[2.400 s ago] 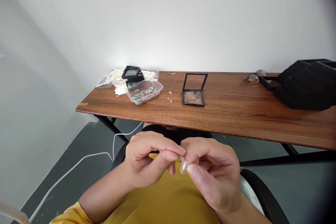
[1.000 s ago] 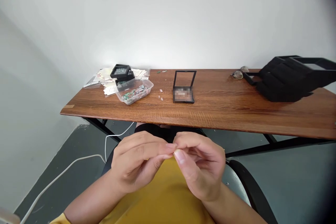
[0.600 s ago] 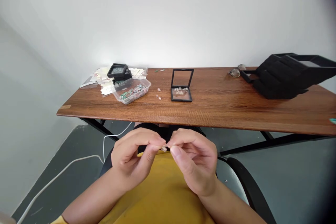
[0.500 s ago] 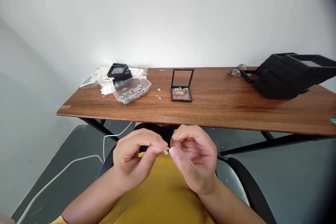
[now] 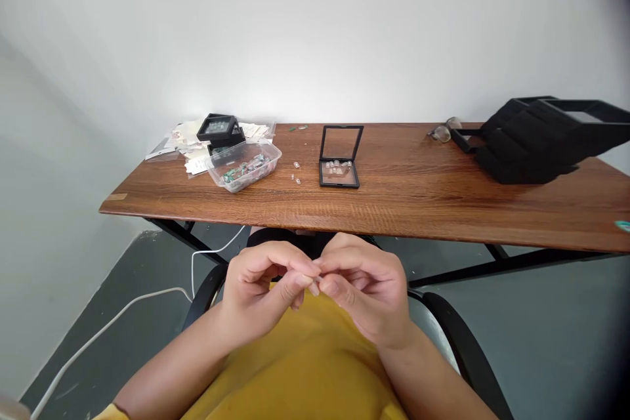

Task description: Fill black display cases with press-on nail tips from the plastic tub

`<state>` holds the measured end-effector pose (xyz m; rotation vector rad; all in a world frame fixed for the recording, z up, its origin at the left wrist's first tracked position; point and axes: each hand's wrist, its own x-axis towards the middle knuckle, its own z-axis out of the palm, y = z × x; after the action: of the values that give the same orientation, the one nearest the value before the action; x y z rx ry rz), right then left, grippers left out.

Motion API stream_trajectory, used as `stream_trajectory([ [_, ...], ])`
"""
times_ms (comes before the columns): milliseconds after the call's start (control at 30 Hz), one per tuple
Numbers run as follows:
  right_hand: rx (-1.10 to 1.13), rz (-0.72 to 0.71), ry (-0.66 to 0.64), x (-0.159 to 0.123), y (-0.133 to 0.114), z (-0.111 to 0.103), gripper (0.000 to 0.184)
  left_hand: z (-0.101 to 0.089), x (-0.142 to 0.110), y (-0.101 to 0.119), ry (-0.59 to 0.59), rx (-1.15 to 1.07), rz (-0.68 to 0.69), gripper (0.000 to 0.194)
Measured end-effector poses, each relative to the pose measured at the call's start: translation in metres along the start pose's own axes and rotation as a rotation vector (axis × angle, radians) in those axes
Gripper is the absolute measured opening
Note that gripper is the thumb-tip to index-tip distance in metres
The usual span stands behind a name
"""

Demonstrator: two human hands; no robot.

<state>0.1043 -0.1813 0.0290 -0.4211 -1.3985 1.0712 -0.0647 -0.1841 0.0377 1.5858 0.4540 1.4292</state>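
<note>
In front of my yellow shirt, my left hand (image 5: pixel 268 285) pinches a small pale, clear piece (image 5: pixel 314 288) between thumb and forefinger. Fingertips cover most of it, so its exact kind cannot be told. My right hand (image 5: pixel 369 289) meets it from the other side, its thumb and forefinger closed at the piece's edge. Beyond them on the table lies a shallow black case (image 5: pixel 339 184) with its see-through lid raised. Several small clear pieces (image 5: pixel 336 168) rest inside, near the hinge. A few similar loose pieces (image 5: pixel 296 165) lie to the case's left.
A clear plastic tub (image 5: pixel 268 170) of small wrapped green and pinkish pieces stands left on the wooden table (image 5: pixel 418 203). Behind it are stacked black cases (image 5: pixel 219 130) and white papers (image 5: pixel 197 164). Glasses (image 5: pixel 443 134) and a leaning pile of black cases (image 5: pixel 531 144) sit at right.
My right hand's fingertips have come in to the left and now close on the piece. Before, they were slightly apart, with the forefinger raised.
</note>
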Motion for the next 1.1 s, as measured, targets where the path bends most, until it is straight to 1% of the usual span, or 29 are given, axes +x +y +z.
stream_trajectory([
  [100,0.244,0.067,-0.031,-0.004,0.007,0.002,0.013,0.002,0.001,-0.001,-0.026,-0.074,-0.037,0.009],
  [167,0.298,0.095,-0.038,-0.006,0.010,0.002,0.015,0.002,0.002,-0.002,-0.037,-0.087,-0.034,0.007],
  [267,0.268,0.139,-0.036,-0.006,0.010,-0.001,0.015,0.003,0.002,-0.004,-0.024,-0.084,-0.025,0.007],
  [367,0.261,0.181,-0.067,-0.003,0.008,-0.005,0.015,0.003,0.001,-0.007,-0.008,-0.074,-0.010,0.009],
  [467,0.247,0.205,-0.089,-0.003,0.006,-0.009,0.016,0.002,0.001,-0.010,-0.016,-0.068,0.018,0.012],
  [700,0.118,0.179,-0.113,-0.003,0.005,-0.015,0.011,-0.003,0.001,-0.020,-0.076,-0.057,0.065,0.019],
  [900,0.107,0.182,-0.204,-0.001,0.003,-0.021,0.011,-0.005,-0.001,-0.024,-0.092,-0.010,0.093,0.018],
  [967,0.106,0.191,-0.195,-0.001,0.003,-0.022,0.014,-0.004,-0.001,-0.023,-0.095,0.016,0.091,0.024],
  [1033,0.102,0.192,-0.159,-0.001,0.004,-0.022,0.017,-0.004,0.001,-0.022,-0.088,0.043,0.086,0.030],
  [1100,0.124,0.198,-0.124,0.000,0.005,-0.021,0.020,-0.003,0.002,-0.022,-0.073,0.073,0.083,0.031],
])
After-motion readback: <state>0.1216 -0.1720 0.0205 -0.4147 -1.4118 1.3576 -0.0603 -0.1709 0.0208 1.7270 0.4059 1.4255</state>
